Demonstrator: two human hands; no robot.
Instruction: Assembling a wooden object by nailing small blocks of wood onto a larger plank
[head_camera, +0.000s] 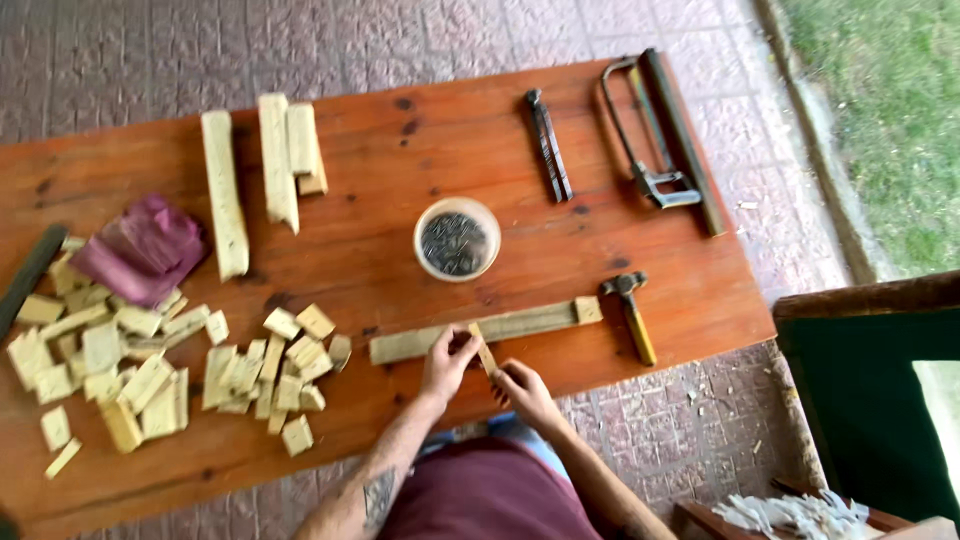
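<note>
Hands working near the tabletop's near edge, my left hand is pinching the long wooden strip while my right hand is gripping a small wood piece against it, needing careful alignment next.

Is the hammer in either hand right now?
No. The hammer lies on the table, right of the long wooden strip, while the left hand and right hand hold a small wood piece.
</note>
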